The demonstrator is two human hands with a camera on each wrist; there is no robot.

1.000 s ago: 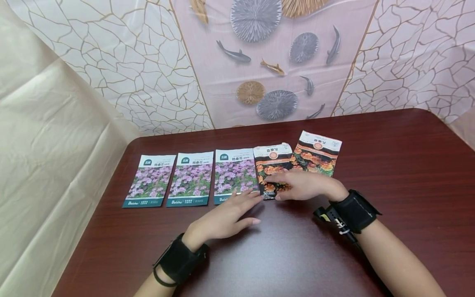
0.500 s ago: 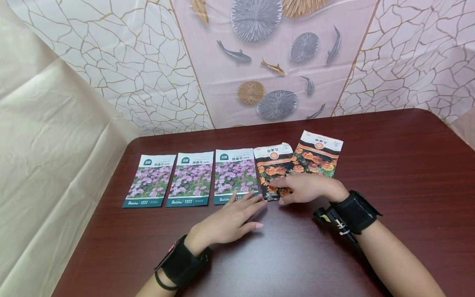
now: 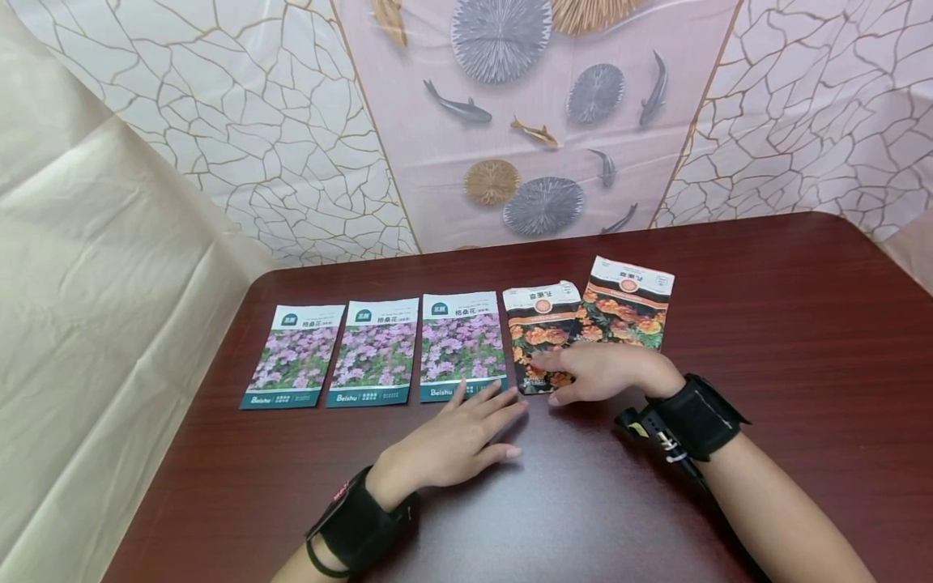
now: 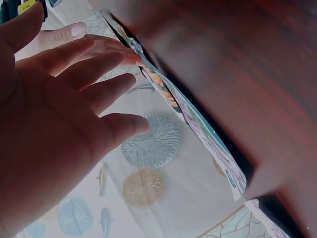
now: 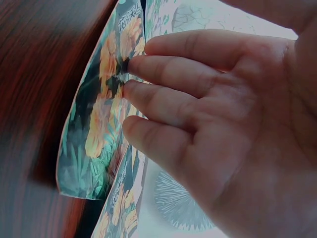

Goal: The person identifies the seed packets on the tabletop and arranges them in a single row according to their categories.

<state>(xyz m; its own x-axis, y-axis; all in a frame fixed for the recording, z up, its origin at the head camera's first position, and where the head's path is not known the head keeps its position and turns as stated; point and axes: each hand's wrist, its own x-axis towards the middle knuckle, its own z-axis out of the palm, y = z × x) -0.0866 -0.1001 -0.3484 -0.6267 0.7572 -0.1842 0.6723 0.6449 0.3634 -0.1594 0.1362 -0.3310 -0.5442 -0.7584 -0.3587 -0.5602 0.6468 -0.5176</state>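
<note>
My right hand lies over the lower part of a seed packet with orange flowers, its fingertips touching the packet's front. In the right wrist view those fingers are fairly straight against the printed face. A second orange-flower packet lies tilted to the right, its lower part behind that hand. My left hand is spread, palm down, with fingertips at the bottom edge of a purple-flower seed packet; it holds nothing. Two matching purple packets, the middle one and the leftmost one, lie further left.
All the packets lie in a row toward the back of a dark red-brown table. A patterned curtain hangs behind it, and a pale cloth hangs along the left. Black bands with gear sit on both wrists.
The orange-flower packet under my right hand has slid slightly right, leaving a small gap beside the purple one. The tilted packet has shifted slightly right. My left hand has moved right and nearer.
</note>
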